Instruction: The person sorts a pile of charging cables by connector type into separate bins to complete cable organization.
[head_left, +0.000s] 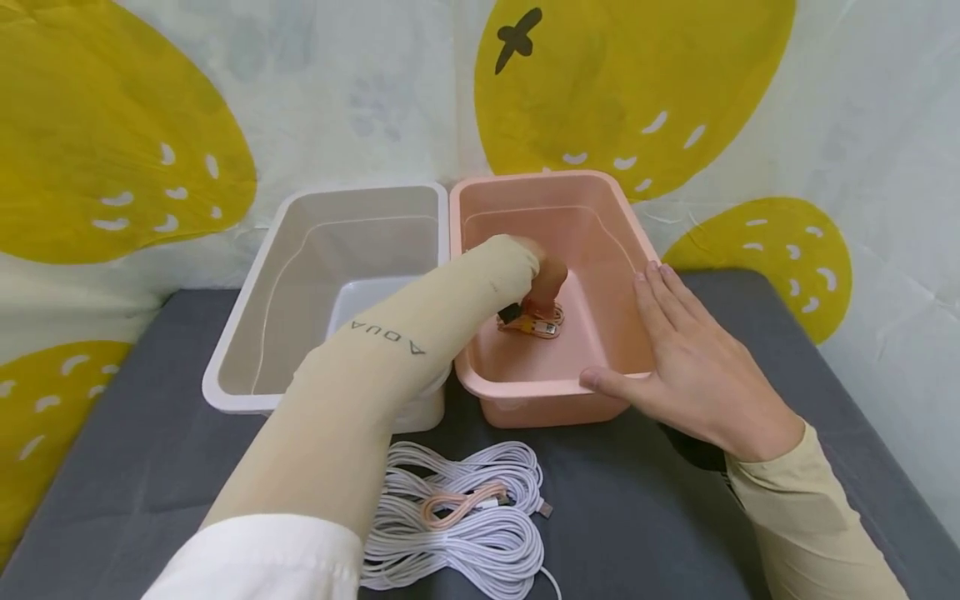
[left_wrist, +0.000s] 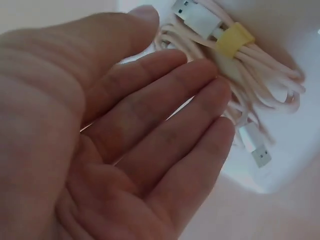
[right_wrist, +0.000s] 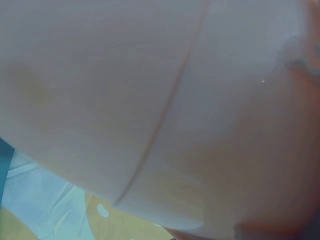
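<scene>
while the white bin (head_left: 255, 367) sits at the far left, my left hand (head_left: 546, 279) reaches over into the pink bin (head_left: 600, 208), fingers straight and relaxed just above the coiled cable bundle (head_left: 534, 322) lying on its floor, gripping nothing. further right, my right hand (head_left: 693, 362) rests flat and spread against the pink bin's rim.

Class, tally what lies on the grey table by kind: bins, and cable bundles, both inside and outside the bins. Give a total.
Bins: 2, the white bin and the pink bin.
Cable bundles: 3, the bundle in the pink bin under the left hand, the white coil, the pink cable lying on it.
Total: 5.
</scene>
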